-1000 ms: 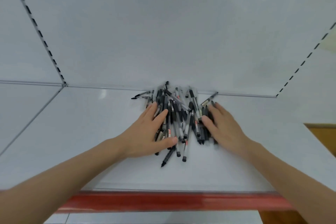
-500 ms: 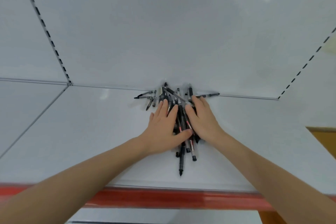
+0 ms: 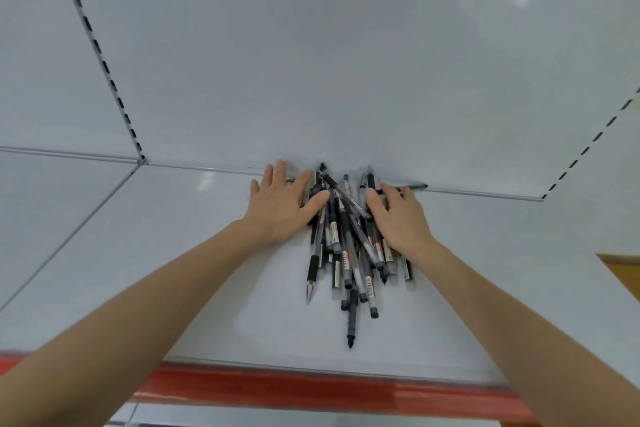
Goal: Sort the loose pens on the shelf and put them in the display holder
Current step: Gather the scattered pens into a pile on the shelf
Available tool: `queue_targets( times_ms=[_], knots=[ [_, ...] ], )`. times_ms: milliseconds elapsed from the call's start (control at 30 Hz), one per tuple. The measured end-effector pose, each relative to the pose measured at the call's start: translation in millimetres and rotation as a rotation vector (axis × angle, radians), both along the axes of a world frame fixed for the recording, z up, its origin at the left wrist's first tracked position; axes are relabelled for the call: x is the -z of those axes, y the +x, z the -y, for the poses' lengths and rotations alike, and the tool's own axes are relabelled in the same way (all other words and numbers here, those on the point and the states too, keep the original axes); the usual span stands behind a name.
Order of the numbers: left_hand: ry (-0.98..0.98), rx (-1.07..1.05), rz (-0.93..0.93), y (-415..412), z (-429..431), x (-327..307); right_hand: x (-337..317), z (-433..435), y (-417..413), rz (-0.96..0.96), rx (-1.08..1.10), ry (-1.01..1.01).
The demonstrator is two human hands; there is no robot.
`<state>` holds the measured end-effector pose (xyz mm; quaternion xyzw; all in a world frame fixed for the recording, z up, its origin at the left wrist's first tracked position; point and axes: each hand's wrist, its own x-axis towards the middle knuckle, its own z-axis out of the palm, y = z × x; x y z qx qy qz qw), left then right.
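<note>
Pile of black and clear plastic pens [image 3: 346, 239] lies on the flat white metal shelf [image 3: 173, 270], at mid-width and towards the far side. Its far end touches the white back panel [image 3: 311, 62]. Most barrels run near-to-far and overlap, and some bear white labels with red print.

Left hand [image 3: 282, 208]: palm down on the left flank of the pile, fingers straight and spread, reaching the back panel. The thumb lies across the outer pens. It presses but grips nothing.

Right hand [image 3: 398, 218]: palm down on the right flank, thumb stretched towards the pile's middle. The fingers lie over the far pens, only slightly bent, with the tips partly hidden. No pen is seen pinched or enclosed.

One black pen [image 3: 352, 319] sticks out of the near end of the pile, tip towards the near edge. Another black-gripped pen with a silver tip [image 3: 310, 274] lies along the near left side. A single dark pen [image 3: 417, 187] lies along the foot of the back panel, just right of the right hand's fingers.

A red strip [image 3: 311, 388] runs along the shelf's near edge. Slotted uprights stand at far left [image 3: 100, 59] and far right [image 3: 588, 146]. An orange-brown panel [image 3: 620, 270] shows at the right edge.
</note>
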<state>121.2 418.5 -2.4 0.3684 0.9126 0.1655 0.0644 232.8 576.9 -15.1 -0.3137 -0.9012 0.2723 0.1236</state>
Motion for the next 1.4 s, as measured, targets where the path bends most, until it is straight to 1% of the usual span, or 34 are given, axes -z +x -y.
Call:
queue_targets(
  times_ms=[67,200,233,300,333,367,433,467,567,667,733,800,833,900,967,1167,1233,1300,1367,1400],
  knots=[
    [0.006,-0.010,0.013,2,-6,-2,-1,-1,2,-0.050,-0.013,0.014],
    [0.143,0.079,0.083,15,-12,-8,-1,-2,5,-0.138,-0.060,-0.025],
    [0.151,0.089,0.060,16,-10,-9,-2,-3,7,-0.159,-0.066,-0.014],
    [0.132,0.056,-0.047,12,-3,-9,-3,-9,11,-0.173,-0.048,0.021],
    [0.110,0.020,-0.086,8,0,-7,-3,-12,11,-0.151,-0.034,0.033],
    [0.095,-0.010,-0.082,3,3,-4,-2,-14,10,-0.107,-0.022,0.034],
    [0.094,-0.012,-0.009,-2,5,5,2,-16,6,-0.031,-0.034,0.057],
    [0.108,0.011,0.010,-2,5,8,4,-15,3,-0.030,-0.054,0.064],
    [0.173,0.044,0.034,6,2,10,1,-8,-1,-0.103,-0.102,0.024],
    [0.213,0.077,0.098,15,4,6,-5,-5,5,-0.202,-0.149,-0.028],
    [0.227,0.125,0.148,24,15,2,-10,-2,18,-0.233,-0.166,-0.077],
    [0.207,0.186,0.183,36,28,-3,-16,6,37,-0.153,-0.190,-0.115],
    [0.169,0.210,0.201,42,35,-6,-18,11,47,-0.083,-0.212,-0.116],
    [0.064,0.229,0.213,51,42,-5,-17,23,64,0.043,-0.272,-0.060],
    [0.001,0.225,0.185,53,41,1,-13,31,70,0.103,-0.309,-0.004],
    [0.074,0.196,0.101,37,20,16,-6,28,43,0.080,-0.231,0.022],
    [0.064,0.191,0.118,36,18,14,-8,28,39,0.070,-0.228,0.016],
    [0.066,0.209,0.155,39,22,10,-12,28,45,0.081,-0.254,-0.044],
    [0.029,0.227,0.225,44,29,4,-16,27,57,0.118,-0.285,-0.093],
    [-0.004,0.236,0.249,46,32,2,-18,27,62,0.147,-0.309,-0.082]
  ],
)
